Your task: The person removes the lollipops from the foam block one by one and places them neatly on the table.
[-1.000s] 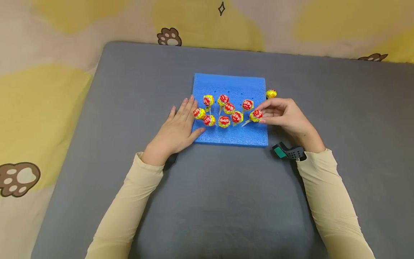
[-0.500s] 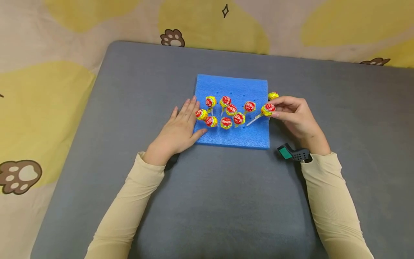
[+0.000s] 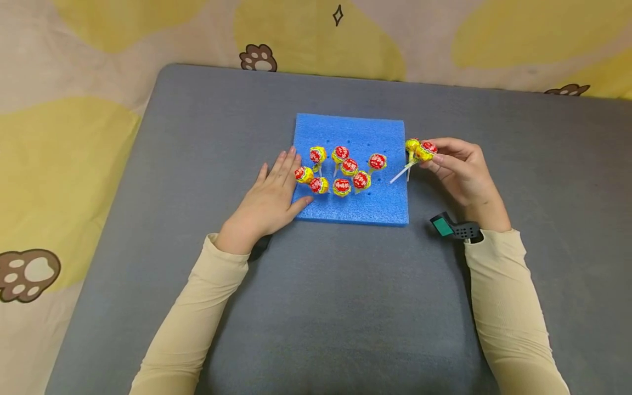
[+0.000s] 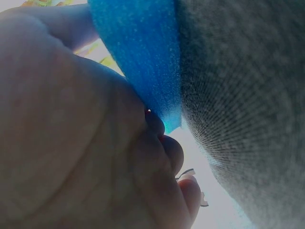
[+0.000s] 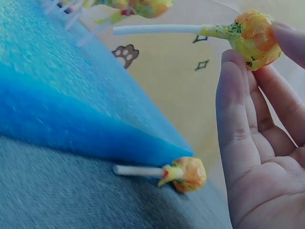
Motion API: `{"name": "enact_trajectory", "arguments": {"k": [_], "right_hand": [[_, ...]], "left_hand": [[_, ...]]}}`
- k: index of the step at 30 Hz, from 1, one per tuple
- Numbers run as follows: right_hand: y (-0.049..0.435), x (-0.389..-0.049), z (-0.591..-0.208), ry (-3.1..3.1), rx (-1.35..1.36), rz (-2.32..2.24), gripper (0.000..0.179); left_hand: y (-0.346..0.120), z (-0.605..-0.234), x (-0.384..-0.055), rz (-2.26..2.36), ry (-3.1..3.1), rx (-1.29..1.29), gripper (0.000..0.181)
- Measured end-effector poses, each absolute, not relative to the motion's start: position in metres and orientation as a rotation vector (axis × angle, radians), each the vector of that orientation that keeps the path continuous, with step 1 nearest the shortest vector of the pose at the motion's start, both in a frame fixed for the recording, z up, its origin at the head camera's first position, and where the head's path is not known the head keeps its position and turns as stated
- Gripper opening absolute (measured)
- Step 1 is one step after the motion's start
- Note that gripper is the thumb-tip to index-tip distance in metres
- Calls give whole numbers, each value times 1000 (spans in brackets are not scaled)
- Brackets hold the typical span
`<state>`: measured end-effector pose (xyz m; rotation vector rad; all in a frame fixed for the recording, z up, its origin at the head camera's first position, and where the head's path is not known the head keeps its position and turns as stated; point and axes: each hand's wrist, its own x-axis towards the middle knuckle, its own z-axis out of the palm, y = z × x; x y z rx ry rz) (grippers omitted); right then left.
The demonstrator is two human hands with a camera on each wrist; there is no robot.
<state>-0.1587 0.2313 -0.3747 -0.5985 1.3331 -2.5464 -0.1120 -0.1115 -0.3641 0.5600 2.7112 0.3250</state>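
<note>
My right hand (image 3: pixel 466 173) pinches a wrapped lollipop (image 5: pixel 255 40) by its red-and-yellow candy head, between thumb and fingers. Its white stick points down and left, bare to the tip, over the right edge of a blue foam board (image 3: pixel 353 209). Just behind it, a second lollipop (image 5: pixel 189 174) lies on the grey surface against the board's side. Several more lollipops (image 3: pixel 342 187) stand by their sticks in the board. With fingers straight, my left hand (image 3: pixel 269 200) rests along the board's left edge, its thumb over the near left part.
The grey tabletop (image 3: pixel 355 307) spreads around the board. Small holes show in the foam behind and beside the standing lollipops. A yellow and cream cloth (image 3: pixel 321 38) with paw prints lies beyond the table's far and left edges. A black strap mount (image 3: pixel 454 226) sits at my right wrist.
My right hand has moved right and away from me with the lollipop, from over the board to beside the one lying at its edge. The left hand stays in place.
</note>
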Motion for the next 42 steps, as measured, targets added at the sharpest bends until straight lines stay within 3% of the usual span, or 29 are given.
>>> {"name": "enact_trajectory", "arguments": {"k": [32, 42], "right_hand": [[241, -163, -379, 1447, -437, -2581, 23], [226, -159, -388, 1083, -530, -2684, 19]], "left_hand": [[-109, -362, -114, 327, 2717, 567, 79], [-111, -365, -113, 327, 2717, 576, 79]]}}
